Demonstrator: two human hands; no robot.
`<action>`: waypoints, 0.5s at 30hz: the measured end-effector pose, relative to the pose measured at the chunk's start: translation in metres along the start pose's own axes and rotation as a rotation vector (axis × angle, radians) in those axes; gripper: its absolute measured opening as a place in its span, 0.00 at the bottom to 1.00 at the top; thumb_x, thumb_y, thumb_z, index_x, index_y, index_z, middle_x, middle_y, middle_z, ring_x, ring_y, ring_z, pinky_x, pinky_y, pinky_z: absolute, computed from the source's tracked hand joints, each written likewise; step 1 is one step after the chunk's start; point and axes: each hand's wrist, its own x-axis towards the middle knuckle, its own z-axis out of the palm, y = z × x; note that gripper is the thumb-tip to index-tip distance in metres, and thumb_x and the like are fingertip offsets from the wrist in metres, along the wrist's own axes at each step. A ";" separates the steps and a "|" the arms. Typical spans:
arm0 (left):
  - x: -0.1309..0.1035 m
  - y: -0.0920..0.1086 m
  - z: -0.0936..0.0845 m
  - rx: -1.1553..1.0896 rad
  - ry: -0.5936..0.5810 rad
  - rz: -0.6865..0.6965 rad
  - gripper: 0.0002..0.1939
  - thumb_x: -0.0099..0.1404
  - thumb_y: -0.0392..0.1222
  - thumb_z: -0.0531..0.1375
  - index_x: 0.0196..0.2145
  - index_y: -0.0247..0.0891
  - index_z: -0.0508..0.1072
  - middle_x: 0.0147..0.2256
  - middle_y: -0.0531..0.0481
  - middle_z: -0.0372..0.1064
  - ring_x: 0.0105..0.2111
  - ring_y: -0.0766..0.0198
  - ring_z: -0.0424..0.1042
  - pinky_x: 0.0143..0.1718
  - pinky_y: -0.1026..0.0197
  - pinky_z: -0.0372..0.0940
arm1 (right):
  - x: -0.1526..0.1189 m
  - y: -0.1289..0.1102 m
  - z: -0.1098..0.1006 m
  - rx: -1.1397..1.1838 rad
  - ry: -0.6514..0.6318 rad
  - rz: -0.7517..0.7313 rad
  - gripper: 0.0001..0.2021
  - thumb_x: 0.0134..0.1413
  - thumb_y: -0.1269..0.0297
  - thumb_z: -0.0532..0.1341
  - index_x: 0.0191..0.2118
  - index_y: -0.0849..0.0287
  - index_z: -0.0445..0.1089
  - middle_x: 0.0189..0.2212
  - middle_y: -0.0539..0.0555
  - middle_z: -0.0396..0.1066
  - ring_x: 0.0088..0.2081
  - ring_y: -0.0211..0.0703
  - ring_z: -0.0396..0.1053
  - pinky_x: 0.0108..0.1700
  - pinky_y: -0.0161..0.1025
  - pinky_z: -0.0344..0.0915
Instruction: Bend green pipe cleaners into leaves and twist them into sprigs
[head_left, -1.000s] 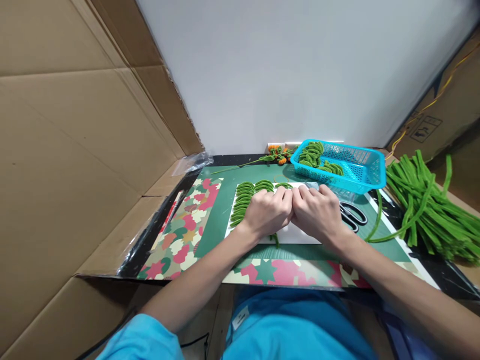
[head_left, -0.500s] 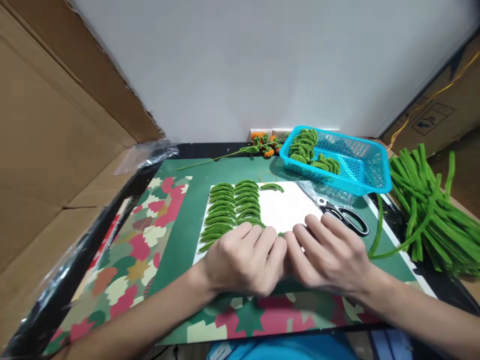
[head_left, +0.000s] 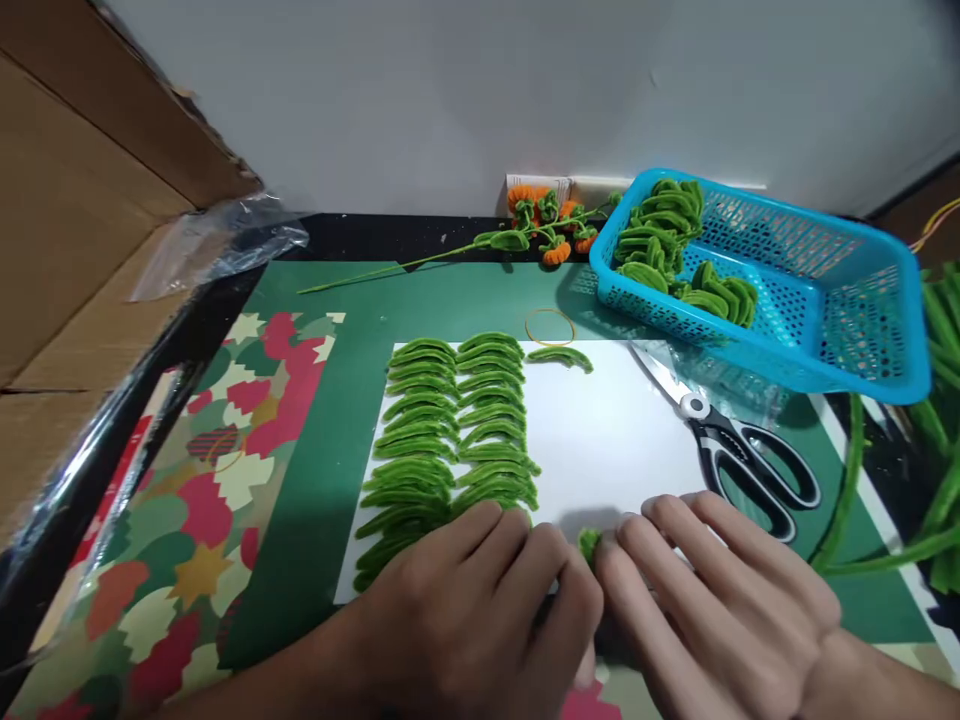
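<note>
My left hand and my right hand are close together at the near edge of a white sheet, both with fingers curled in. Between them peeks the fuzzy green tip of a pipe cleaner; the rest of it is hidden by my fingers. Two columns of folded green pipe cleaner leaves lie on the sheet beyond my left hand. One separate leaf rests at the sheet's top edge. Scissors with black and grey handles lie partly spread beyond my right hand.
A blue plastic basket at the back right holds more green leaves. Orange pipe cleaner flowers on a long green stem lie by the wall. Long green pipe cleaners are at the right edge. Cardboard stands on the left.
My view has come closer to the table and tilted down. My hands have parted slightly, and the green tip between them shows more clearly.
</note>
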 end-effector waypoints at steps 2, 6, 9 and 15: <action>0.000 0.000 0.001 0.021 -0.006 -0.019 0.08 0.69 0.35 0.55 0.36 0.34 0.74 0.24 0.50 0.66 0.25 0.60 0.68 0.26 0.54 0.60 | 0.000 0.001 0.002 -0.213 0.025 -0.144 0.19 0.70 0.71 0.53 0.29 0.58 0.75 0.21 0.55 0.70 0.26 0.46 0.64 0.30 0.46 0.54; -0.002 0.000 0.003 0.038 -0.016 -0.012 0.11 0.70 0.34 0.53 0.41 0.33 0.75 0.26 0.50 0.68 0.24 0.61 0.68 0.26 0.54 0.61 | 0.002 0.002 0.006 -0.269 0.014 -0.173 0.21 0.69 0.72 0.52 0.24 0.57 0.71 0.18 0.54 0.65 0.24 0.46 0.61 0.32 0.47 0.53; -0.004 -0.003 0.004 0.044 -0.006 -0.017 0.12 0.72 0.36 0.52 0.44 0.31 0.75 0.28 0.47 0.72 0.25 0.59 0.71 0.27 0.53 0.63 | 0.004 0.005 0.008 -0.242 0.021 -0.165 0.19 0.67 0.72 0.52 0.25 0.58 0.70 0.19 0.53 0.64 0.24 0.45 0.59 0.32 0.46 0.51; -0.001 -0.011 0.001 0.092 0.025 -0.036 0.11 0.73 0.38 0.56 0.48 0.30 0.73 0.32 0.46 0.78 0.30 0.59 0.77 0.33 0.54 0.66 | 0.006 0.011 0.019 -0.265 0.049 -0.131 0.17 0.67 0.70 0.56 0.24 0.57 0.68 0.18 0.50 0.61 0.23 0.42 0.55 0.30 0.44 0.48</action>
